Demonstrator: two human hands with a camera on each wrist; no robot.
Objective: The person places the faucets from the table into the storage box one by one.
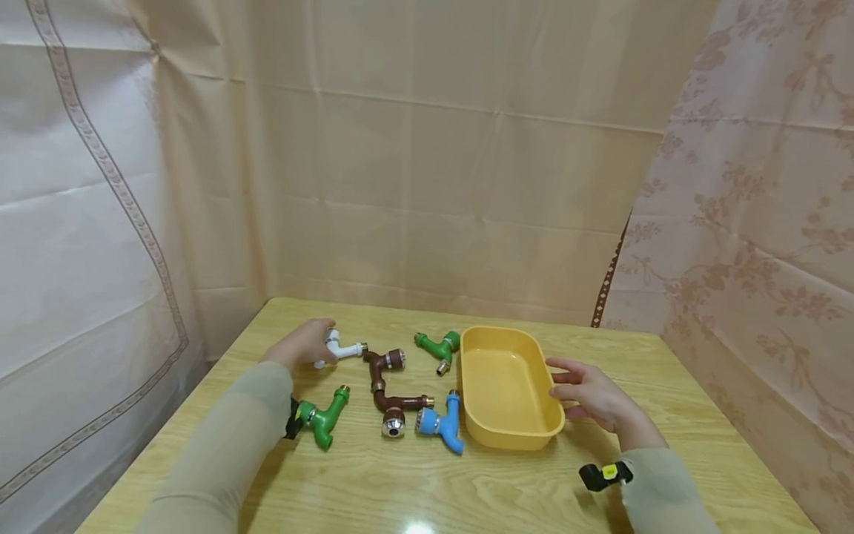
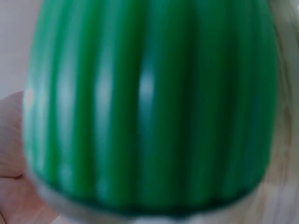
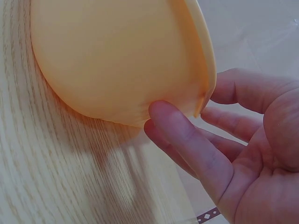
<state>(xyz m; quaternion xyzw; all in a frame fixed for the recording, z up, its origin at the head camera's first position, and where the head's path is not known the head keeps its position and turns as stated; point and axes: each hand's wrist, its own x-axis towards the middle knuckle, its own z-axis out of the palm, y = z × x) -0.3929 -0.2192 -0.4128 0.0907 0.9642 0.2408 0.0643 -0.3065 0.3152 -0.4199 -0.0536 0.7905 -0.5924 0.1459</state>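
At the back left of the table, my left hand [image 1: 303, 345] grips a white tap [image 1: 347, 350] around its handle end, its spout side showing past the fingers. In the left wrist view a green tap's ridged handle [image 2: 149, 107] fills the picture and hides most of that hand. My right hand [image 1: 594, 393] is at the right side of a yellow plastic basin [image 1: 514, 434], its fairly straight fingers touching the wall. From the right wrist view, these fingertips [image 3: 170, 116] lie against the basin's outside near the rim.
Two brown taps [image 1: 376, 368] lie end to end between the white tap and the basin. A blue tap [image 1: 451, 426] is left of the basin's near end, a green tap [image 1: 437, 347] by its far end. Another green tap [image 1: 325, 423] lies beside my left wrist. Curtains [image 1: 434, 185] surround the table.
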